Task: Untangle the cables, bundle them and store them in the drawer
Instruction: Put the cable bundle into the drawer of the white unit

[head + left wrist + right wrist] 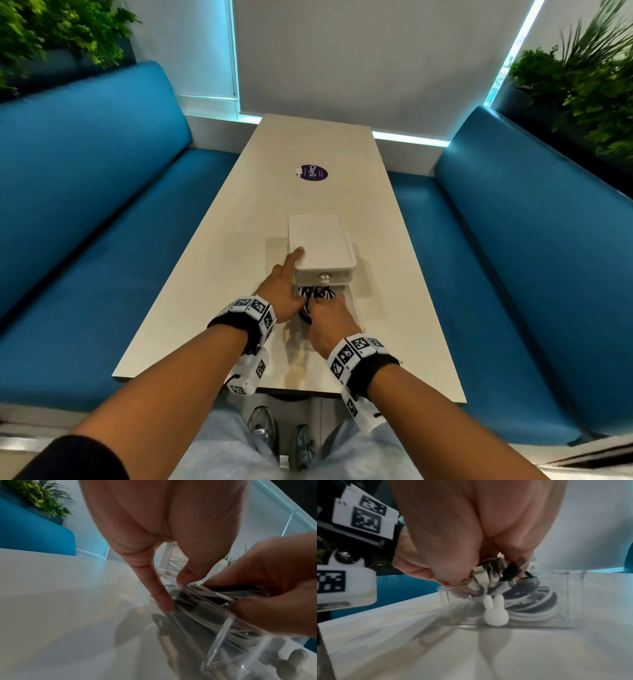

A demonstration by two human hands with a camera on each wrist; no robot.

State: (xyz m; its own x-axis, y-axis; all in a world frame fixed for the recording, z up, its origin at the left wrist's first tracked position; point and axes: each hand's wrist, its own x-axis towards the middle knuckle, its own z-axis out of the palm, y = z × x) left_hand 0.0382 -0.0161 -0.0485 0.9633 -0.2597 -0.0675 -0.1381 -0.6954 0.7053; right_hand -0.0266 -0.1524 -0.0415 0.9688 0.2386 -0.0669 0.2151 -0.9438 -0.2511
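Observation:
A small white drawer unit [322, 240] stands on the long table. Its clear lower drawer [573, 595] is pulled out toward me and has a white rabbit-shaped knob [494, 614] on its front. A coiled bundle of black and white cables [532, 601] lies inside it. My right hand [330, 318] grips the bundle's top by the plug ends [496, 573], right over the drawer. My left hand [282, 289] has one straight finger on the unit's lid. In the left wrist view a fingertip [167, 604] touches the drawer's clear side wall [221, 631].
The pale table [239, 260] carries a round purple sticker [312, 172] further back. Blue benches [85, 212] run along both sides, with plants behind them. The table's near edge is just below my wrists.

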